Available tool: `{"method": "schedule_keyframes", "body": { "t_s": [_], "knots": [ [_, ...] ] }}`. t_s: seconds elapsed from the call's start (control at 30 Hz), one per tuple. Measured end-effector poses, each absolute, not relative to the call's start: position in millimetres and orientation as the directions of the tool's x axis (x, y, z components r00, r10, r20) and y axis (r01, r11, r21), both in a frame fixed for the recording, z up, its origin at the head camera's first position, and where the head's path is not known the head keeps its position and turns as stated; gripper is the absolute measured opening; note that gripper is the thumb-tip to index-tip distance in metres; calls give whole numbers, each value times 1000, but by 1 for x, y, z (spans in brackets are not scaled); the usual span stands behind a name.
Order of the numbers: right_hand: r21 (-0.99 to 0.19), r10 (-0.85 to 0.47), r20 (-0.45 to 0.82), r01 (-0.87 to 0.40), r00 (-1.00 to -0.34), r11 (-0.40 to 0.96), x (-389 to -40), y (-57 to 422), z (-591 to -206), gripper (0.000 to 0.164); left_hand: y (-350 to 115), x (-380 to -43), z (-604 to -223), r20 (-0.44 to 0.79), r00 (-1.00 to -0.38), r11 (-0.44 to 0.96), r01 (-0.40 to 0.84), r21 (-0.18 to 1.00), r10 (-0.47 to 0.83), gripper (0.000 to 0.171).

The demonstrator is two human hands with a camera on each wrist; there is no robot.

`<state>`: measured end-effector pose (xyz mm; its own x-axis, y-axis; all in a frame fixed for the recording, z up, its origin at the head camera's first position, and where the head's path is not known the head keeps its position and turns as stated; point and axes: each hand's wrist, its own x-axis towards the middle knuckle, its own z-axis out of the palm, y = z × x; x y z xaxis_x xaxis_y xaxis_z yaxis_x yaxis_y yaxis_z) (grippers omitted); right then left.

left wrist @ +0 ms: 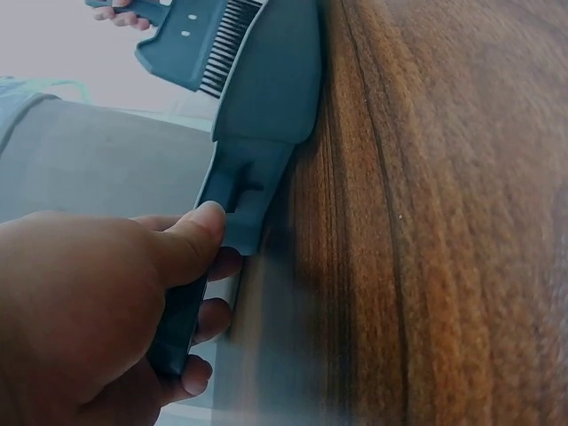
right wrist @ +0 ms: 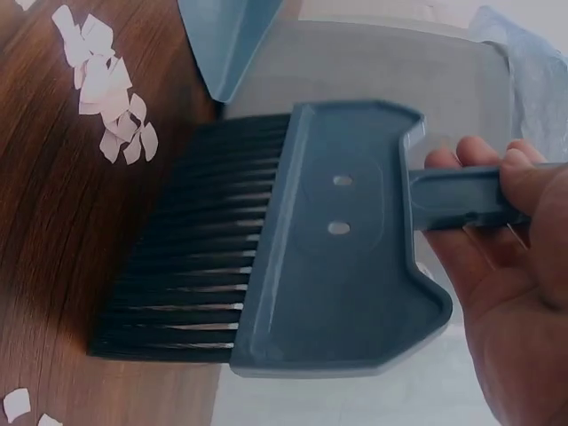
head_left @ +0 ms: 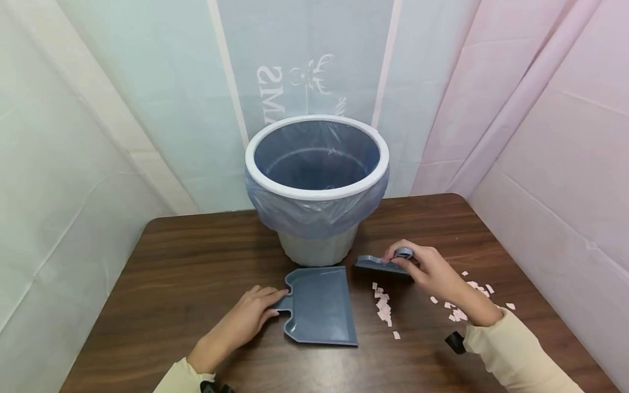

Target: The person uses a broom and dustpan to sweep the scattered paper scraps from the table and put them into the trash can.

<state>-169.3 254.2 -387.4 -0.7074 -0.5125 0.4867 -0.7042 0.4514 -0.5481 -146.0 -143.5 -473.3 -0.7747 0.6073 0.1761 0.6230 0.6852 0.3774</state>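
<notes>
By the far edge of the brown wood-grain surface (head_left: 196,256) stands a pale bin (head_left: 314,251), its white rim above a gathered translucent liner (head_left: 319,221), and right in front of it, here's the action! The blue-grey dustpan (head_left: 321,305) lies with its handle towards the left edge and its straight lip facing the right; the left hand (head_left: 255,311) has its grip on that handle, thumb on one side, fingers curled on the other. Across on the right, the right hand (head_left: 425,267) has its grip closed about the handle of the matching brush (head_left: 375,264), just beside the bin's foot, dark bristles turned down to the wood; whether every tip touches, I can't tell. And look at the white scraps (head_left: 383,308): one loose pile sits just off the dustpan's lip, a single piece lying towards the near edge, while a second scatter spreads towards the right edge, either side of the right forearm. Pale sheeting (head_left: 162,109) rises beyond the left, far and right edges.
</notes>
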Motion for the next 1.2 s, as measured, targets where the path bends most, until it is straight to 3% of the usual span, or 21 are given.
{"method": "schedule_keyframes", "body": {
  "t_s": [0.53, 0.7, 1.0, 1.2],
  "knots": [
    [-589, -554, 528, -748, -644, 307, -162, 255, -378, 35, -144, -146, -472, 177, -772, 684, 626, 374, 611, 45],
    [-632, -571, 545, -748, -614, 201, -163, 260, -367, 37, -144, -146, -471, 161, -777, 692, 619, 371, 608, 44],
    [-825, -725, 352, -562, -591, 57, -156, 275, -358, 31, -144, -147, -472, 154, -778, 693, 616, 374, 609, 44],
    [-856, -774, 292, -515, -562, 51, -156, 277, -370, 30, -144, -147, -473, 164, -778, 693, 619, 371, 607, 45]
  ]
}}
